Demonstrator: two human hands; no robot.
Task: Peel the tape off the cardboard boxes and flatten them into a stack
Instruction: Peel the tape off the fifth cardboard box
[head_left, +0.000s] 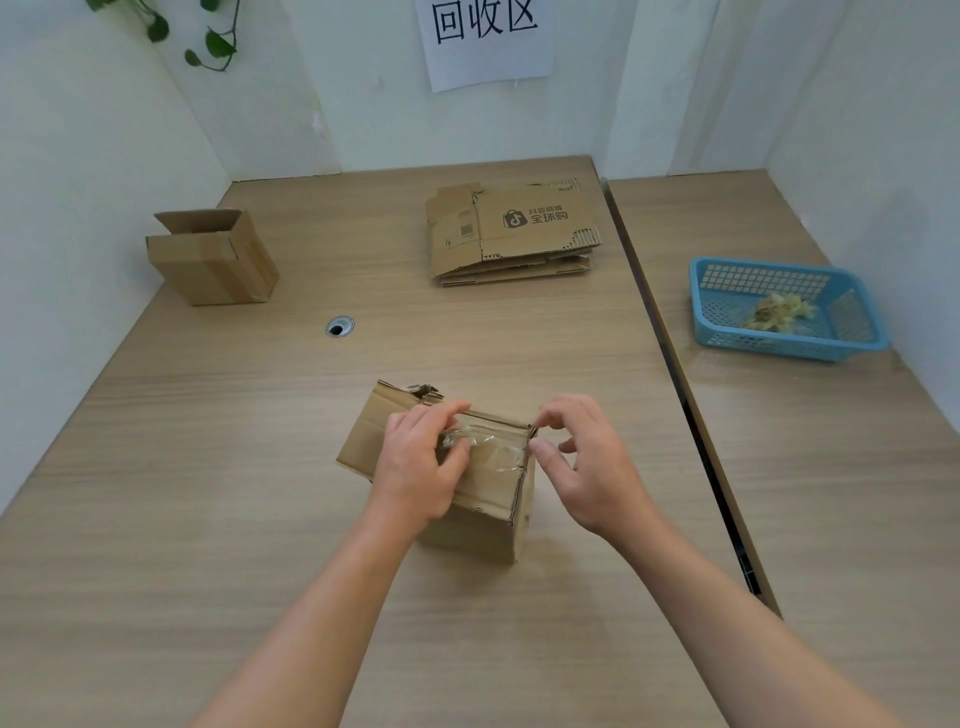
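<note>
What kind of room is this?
Probably a recycling corner: a wall sign reads "recycling area", flattened boxes are stacked on the desk, and a blue basket holds peeled tape.

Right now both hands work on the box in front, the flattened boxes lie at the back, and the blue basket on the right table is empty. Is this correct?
Not quite: the blue basket is not empty; the head view shows crumpled tape scraps inside. The rest is correct.
</note>
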